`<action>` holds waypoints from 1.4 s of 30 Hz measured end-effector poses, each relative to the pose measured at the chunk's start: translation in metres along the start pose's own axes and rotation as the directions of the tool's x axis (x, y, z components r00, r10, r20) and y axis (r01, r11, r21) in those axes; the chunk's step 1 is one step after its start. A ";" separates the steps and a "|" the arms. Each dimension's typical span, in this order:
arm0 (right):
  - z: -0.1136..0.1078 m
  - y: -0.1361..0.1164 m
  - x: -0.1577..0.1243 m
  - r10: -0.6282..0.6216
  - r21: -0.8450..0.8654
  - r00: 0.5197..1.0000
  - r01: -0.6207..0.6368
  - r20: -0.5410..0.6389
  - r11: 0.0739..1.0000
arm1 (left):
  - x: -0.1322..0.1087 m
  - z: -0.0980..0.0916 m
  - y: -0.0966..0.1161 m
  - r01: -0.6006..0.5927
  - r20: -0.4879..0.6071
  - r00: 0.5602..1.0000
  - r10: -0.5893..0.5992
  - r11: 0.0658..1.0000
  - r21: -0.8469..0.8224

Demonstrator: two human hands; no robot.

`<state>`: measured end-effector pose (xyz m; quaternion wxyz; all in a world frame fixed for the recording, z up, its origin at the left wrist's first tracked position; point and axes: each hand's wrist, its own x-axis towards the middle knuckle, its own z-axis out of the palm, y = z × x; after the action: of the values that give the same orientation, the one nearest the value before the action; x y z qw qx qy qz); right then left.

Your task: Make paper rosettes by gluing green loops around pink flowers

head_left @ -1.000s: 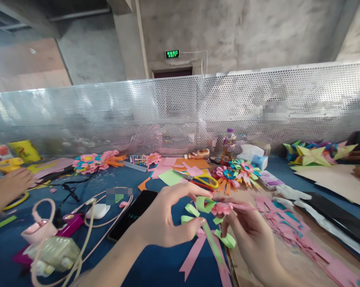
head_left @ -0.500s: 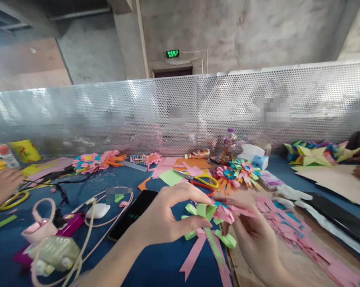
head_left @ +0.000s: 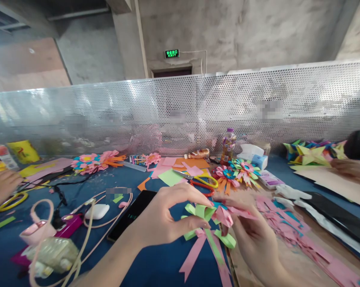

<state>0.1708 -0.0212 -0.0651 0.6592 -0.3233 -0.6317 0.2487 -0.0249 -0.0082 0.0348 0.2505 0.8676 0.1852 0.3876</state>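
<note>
Between my two hands is a paper flower [head_left: 205, 212] with looped green petals, some pink and blue pieces, and pink and green tails hanging down. My left hand [head_left: 174, 211] pinches a green loop on its left side, thumb below and fingers above. On the other side, my right hand [head_left: 253, 229] is closed around the flower's edge by a pink folded petal [head_left: 223, 217]; its fingertips are partly hidden. Behind the flower lie scissors [head_left: 204, 181] with yellow and red handles. Pink and blue paper strips [head_left: 290, 223] lie right of my right hand.
A phone [head_left: 132, 215], cables and a purple power strip [head_left: 68, 225] lie at left. Finished paper flowers [head_left: 247, 171], a drink bottle [head_left: 228, 146] and tissues [head_left: 259, 161] stand behind. Other people's hands [head_left: 2, 187] show at both edges. A perforated metal screen [head_left: 123, 111] spans the back.
My hands and the flower stay almost still. At the right edge, another person's hand has moved left, over the pale paper near the yellow star.
</note>
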 end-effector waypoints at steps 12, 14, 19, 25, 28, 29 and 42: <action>0.000 -0.001 -0.001 0.012 0.023 1.000 -0.013 0.021 1.000 | 0.000 -0.001 -0.001 -0.008 0.011 1.000 0.007 1.000 0.016; 0.000 -0.001 -0.002 0.014 0.046 1.000 -0.015 0.028 0.999 | 0.000 -0.001 -0.002 0.000 0.009 1.000 0.000 1.000 0.017; 0.002 0.003 -0.005 0.010 0.106 1.000 -0.013 0.021 0.994 | 0.000 -0.001 -0.001 0.027 0.025 0.999 -0.027 1.000 0.013; 0.002 0.002 -0.007 0.036 0.109 0.999 -0.036 0.010 0.993 | 0.002 -0.001 0.002 0.018 0.049 0.999 -0.018 1.000 -0.001; 0.003 0.001 -0.006 0.042 0.109 0.999 -0.043 0.009 0.993 | 0.001 0.000 0.002 0.019 0.051 0.999 -0.019 1.000 0.007; 0.003 0.000 -0.006 0.046 0.108 0.999 -0.047 0.011 0.993 | 0.001 0.000 0.002 0.018 0.052 0.998 -0.019 1.000 0.009; 0.006 -0.002 -0.006 0.035 0.136 0.999 -0.032 -0.020 0.990 | 0.003 0.000 0.004 0.112 0.057 0.992 -0.111 0.994 -0.006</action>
<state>0.1642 -0.0264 -0.0682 0.6824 -0.2910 -0.6004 0.2987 -0.0225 -0.0099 0.0383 0.2809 0.8654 0.2245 0.3491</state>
